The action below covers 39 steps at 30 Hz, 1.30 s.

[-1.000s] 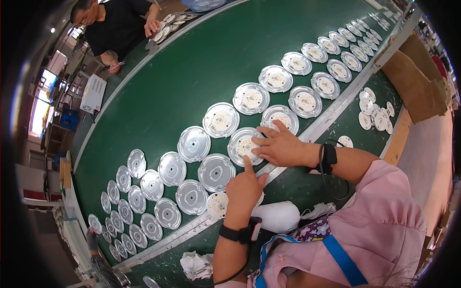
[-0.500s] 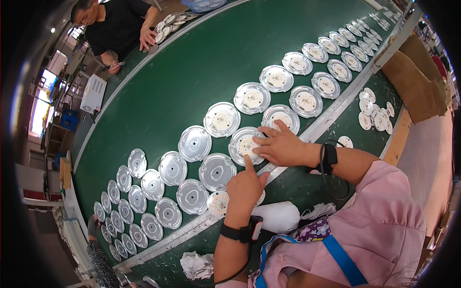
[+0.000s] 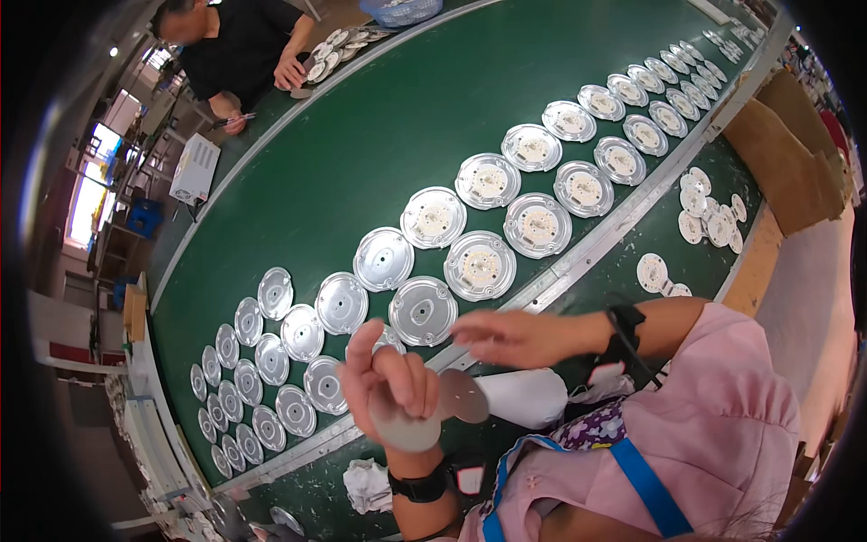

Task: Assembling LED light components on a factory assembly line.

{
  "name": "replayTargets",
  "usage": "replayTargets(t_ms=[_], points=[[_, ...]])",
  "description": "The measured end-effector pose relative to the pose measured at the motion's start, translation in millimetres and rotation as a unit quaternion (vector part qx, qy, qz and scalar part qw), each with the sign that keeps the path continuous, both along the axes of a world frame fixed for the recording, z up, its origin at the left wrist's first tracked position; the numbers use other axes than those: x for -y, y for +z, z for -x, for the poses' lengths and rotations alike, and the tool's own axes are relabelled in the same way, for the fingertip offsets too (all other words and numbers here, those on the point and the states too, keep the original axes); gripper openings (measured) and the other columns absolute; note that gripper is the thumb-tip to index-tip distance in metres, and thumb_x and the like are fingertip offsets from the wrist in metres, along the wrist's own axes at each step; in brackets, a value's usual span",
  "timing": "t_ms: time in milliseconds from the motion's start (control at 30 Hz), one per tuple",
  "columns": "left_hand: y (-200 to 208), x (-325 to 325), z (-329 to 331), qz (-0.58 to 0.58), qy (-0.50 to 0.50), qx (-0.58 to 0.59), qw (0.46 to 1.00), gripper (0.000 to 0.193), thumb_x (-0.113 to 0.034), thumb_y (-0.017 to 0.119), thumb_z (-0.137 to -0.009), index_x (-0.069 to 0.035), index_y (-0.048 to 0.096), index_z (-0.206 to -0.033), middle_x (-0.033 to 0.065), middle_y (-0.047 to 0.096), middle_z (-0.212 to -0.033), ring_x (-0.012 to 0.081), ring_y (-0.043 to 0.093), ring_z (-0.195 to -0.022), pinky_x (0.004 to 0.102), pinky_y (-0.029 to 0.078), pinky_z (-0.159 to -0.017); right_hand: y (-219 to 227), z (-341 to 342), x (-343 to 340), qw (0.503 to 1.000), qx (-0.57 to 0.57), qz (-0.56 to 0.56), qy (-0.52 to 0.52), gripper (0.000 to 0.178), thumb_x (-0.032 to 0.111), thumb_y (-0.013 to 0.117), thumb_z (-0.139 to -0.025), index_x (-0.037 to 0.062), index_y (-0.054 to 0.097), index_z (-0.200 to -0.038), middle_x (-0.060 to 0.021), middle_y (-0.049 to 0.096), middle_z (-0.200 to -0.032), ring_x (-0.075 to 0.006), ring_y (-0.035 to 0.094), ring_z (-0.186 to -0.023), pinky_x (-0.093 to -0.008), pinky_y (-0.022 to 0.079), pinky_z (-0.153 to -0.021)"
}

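Belt (image 3: 379, 135), green, w/ rows of round metal plates (image 3: 422, 310) across it. My left hand (image 3: 390, 384) is closed on thin white discs (image 3: 408, 432), raised near belt's edge. Right hand (image 3: 510, 337) flat, fingers spread, holding nothing, just beside them.

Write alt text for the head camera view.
The left hand holds thin round discs above a green conveyor belt lined with silver round plates, while the empty right hand hovers beside it. Another person works across the belt.
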<state>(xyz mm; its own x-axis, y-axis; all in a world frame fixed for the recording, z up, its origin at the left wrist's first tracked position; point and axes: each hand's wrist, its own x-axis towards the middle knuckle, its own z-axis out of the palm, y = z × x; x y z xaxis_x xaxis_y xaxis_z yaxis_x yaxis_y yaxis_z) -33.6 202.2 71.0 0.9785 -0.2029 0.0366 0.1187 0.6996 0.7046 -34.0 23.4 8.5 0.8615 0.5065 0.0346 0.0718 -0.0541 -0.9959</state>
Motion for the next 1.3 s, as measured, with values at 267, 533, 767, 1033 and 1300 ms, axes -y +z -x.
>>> replayTargets(t_ms=[267, 533, 767, 1033, 1300], points=[[-12, -6, 32, 0.163, 0.021, -0.070, 0.984, 0.059, -0.045, 0.025, -0.090, 0.002, 0.036, -0.125, 0.0129, 0.054, -0.086, 0.0188, 0.052, -0.072, 0.0287, 0.045, -0.060, 35, 10, -8, 0.945, -0.261, -0.014, 0.198, 0.035, 0.037, 0.052, -0.084, 0.0060, 0.052, -0.102, 0.0001, 0.053, -0.073, -0.0070, 0.051, -0.061, -0.0196, 0.040, -0.048], [-48, -26, 66, -0.363, 0.025, -0.018, 0.931, 0.044, -0.027, 0.038, -0.089, 0.004, 0.043, -0.119, 0.0152, 0.052, -0.112, 0.0268, 0.053, -0.097, 0.0356, 0.044, -0.081, 16, 6, -10, 0.968, 0.117, 0.210, 0.068, 0.027, 0.032, 0.055, -0.080, 0.0054, 0.055, -0.088, -0.0165, 0.057, -0.071, -0.0277, 0.058, -0.065, -0.0373, 0.044, -0.053], [-43, -21, 60, -0.631, 0.171, 0.212, 0.726, 0.027, -0.015, 0.050, -0.084, 0.001, 0.054, -0.106, 0.0145, 0.057, -0.093, 0.0282, 0.057, -0.082, 0.0360, 0.046, -0.070, 16, 6, -12, 0.967, 0.158, 0.158, 0.118, 0.019, 0.023, 0.051, -0.084, 0.0052, 0.052, -0.077, -0.0131, 0.052, -0.067, -0.0263, 0.052, -0.061, -0.0316, 0.042, -0.055], [-99, -23, 72, 0.145, -0.010, -0.261, 0.954, 0.031, -0.032, 0.044, -0.089, -0.004, 0.051, -0.099, 0.0089, 0.057, -0.080, 0.0196, 0.056, -0.065, 0.0319, 0.047, -0.053, 27, -12, -12, 0.931, -0.224, 0.084, 0.275, 0.025, 0.029, 0.048, -0.088, 0.0057, 0.056, -0.084, 0.0046, 0.052, -0.072, -0.0031, 0.048, -0.067, -0.0208, 0.041, -0.056], [-78, -33, 55, -0.445, 0.213, -0.017, 0.870, 0.025, -0.030, 0.045, -0.089, -0.006, 0.052, -0.088, 0.0033, 0.055, -0.073, 0.0143, 0.051, -0.062, 0.0290, 0.044, -0.056, 20, -6, -27, 0.900, 0.256, 0.347, 0.064, 0.018, 0.026, 0.054, -0.082, 0.0080, 0.056, -0.083, -0.0132, 0.054, -0.066, -0.0287, 0.054, -0.060, -0.0340, 0.043, -0.052]])
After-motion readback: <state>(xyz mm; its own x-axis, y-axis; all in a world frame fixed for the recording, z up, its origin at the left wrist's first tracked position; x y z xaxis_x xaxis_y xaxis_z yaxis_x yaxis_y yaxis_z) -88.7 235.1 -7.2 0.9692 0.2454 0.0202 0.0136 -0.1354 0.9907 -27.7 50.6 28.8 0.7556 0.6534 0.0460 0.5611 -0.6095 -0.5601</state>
